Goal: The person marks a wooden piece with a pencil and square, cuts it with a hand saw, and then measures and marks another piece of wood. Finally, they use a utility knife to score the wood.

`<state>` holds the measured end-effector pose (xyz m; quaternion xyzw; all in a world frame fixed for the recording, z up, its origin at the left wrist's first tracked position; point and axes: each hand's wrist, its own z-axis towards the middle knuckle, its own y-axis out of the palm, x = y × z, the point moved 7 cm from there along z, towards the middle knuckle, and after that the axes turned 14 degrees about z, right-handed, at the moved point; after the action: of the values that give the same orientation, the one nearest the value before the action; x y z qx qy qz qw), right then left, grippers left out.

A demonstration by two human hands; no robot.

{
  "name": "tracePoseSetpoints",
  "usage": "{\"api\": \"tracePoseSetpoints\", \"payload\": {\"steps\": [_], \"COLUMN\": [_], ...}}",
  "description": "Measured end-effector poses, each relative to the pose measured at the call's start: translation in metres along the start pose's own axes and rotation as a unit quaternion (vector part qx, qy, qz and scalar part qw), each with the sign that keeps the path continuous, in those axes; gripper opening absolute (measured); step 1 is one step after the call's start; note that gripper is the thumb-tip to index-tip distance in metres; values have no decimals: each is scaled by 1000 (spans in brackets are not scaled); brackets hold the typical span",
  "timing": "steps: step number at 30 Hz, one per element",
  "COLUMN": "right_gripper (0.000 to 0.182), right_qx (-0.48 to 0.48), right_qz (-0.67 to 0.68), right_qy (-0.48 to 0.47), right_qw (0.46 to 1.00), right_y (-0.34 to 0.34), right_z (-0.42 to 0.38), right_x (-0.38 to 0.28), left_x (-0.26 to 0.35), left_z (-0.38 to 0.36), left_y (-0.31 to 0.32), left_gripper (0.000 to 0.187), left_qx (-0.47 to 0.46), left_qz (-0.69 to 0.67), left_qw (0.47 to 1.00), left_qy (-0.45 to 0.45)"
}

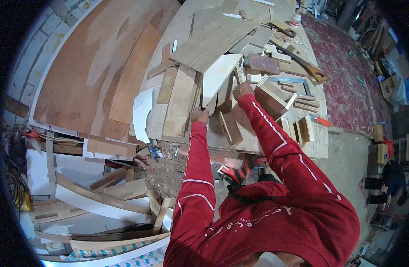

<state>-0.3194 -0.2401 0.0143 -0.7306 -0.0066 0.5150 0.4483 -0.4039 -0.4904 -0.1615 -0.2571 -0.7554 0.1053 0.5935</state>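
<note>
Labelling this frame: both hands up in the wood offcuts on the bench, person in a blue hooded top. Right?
Not quite. The head view shows a red hooded top with white stripes. The rest holds: left hand and right hand are among the wood offcuts on the bench.

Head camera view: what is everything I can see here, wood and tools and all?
workbench: one, pale wood, centre, littered with offcuts
wood offcuts: many, tan and brown, piled on the bench
white board: one, white, leaning by the hands
plywood sheets: several, reddish brown, left of the bench
handsaw: one, wooden handle, far right of the bench
small boxes: a few, pale wood, right bench edge
curved strips: several, white and tan, on the floor, lower left
carpet: one, red, right of the bench
left hand: one, on a plank's edge
right hand: one, gripping a thin strip
sleeves: two, red with white stripes
</note>
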Motion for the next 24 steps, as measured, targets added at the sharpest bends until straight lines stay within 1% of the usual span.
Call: {"api": "tracePoseSetpoints", "payload": {"steps": [1, 2, 3, 4, 5, 6, 7, 8, 9, 10, 11, 12, 13, 14, 15, 16, 17, 18, 19, 20, 21, 22, 23, 24], "right_gripper": [62, 72, 55, 55, 43, 33, 33, 30, 27, 25, 24, 23, 23, 22, 22, 22, 22, 22, 19, 19, 17, 16, 16, 16], "right_qx": [-19, -39, 4, 5, -3, -11, -11, -14, -16, -17, -18, -17, -13, -18, -23, -18, -39, -60, -80, -81, -69, -59, -72, -79], "right_qz": [40, 80, 80, 79, -97, -267, -268, -131, 9, 150, 288, 419, 418, 479, 537, 537, 607, 671, 691, 689, 726, 760, 763, 762], "right_qy": [18, 37, 47, 46, -105, -250, -250, -189, -123, -56, 12, 80, 80, 114, 147, 147, 178, 207, 213, 214, 203, 194, 174, 176], "right_qw": [999, 995, 996, 996, 990, 931, 930, 973, 992, 987, 957, 904, 905, 870, 830, 831, 773, 709, 686, 687, 653, 618, 619, 618], "right_y": [-1, 0, 12, 22, 29, 40, 35, 19, 0, -18, -32, -40, -48, -51, -53, -58, -56, -52, -53, -55, -64, -70, -70, -70], "right_z": [-1, -1, 13, 20, 25, 21, 16, 7, -6, -22, -40, -55, -67, -79, -89, -98, -108, -116, -123, -130, -140, -148, -153, -159], "right_x": [0, 1, 14, 27, 20, 10, 8, 7, 4, 0, -4, -5, -11, -12, -11, -10, -8, -6, -6, -5, -14, -18, -18, -18], "left_x": [-12, -30, -44, -49, -32, -4, 11, 13, 13, 13, -1, -15, -18, -12, -6, 20, 87, 97, 96, 92, 84, 88, 92, 102], "left_z": [12, 27, 45, 52, 39, 14, -1, -4, -3, -2, 9, 26, 34, 30, 16, -17, -74, -81, -83, -83, -72, -77, -82, -93], "left_y": [0, 3, 11, 19, 15, 6, 0, 0, 1, 1, 5, 12, 14, 4, 0, -4, -41, -44, -51, -60, -64, -65, -71, -82], "left_gripper": [32, 32, 31, 36, 36, 33, 29, 29, 29, 30, 30, 31, 32, 32, 32, 31, 33, 33, 31, 29, 30, 30, 26, 23], "left_qx": [57, 56, 3, -49, -49, -48, -48, -49, -61, -73, -74, -46, -18, -21, -187, -333, -81, -84, -73, -58, -84, -81, -35, 14], "left_qz": [44, 43, 70, 97, 96, 109, 122, 120, 115, 110, 109, 177, 242, 241, -27, -290, 19, 17, -57, -131, -189, -190, -206, -218], "left_qw": [996, 996, 994, 987, 987, 990, 991, 991, 991, 991, 991, 976, 948, 947, 977, 897, 996, 996, 996, 989, 978, 978, 977, 975], "left_qy": [48, 49, 84, 119, 119, 78, 36, 37, 32, 28, 30, 119, 207, 210, 95, -33, 27, 28, 3, -22, 33, 30, 34, 39]}}
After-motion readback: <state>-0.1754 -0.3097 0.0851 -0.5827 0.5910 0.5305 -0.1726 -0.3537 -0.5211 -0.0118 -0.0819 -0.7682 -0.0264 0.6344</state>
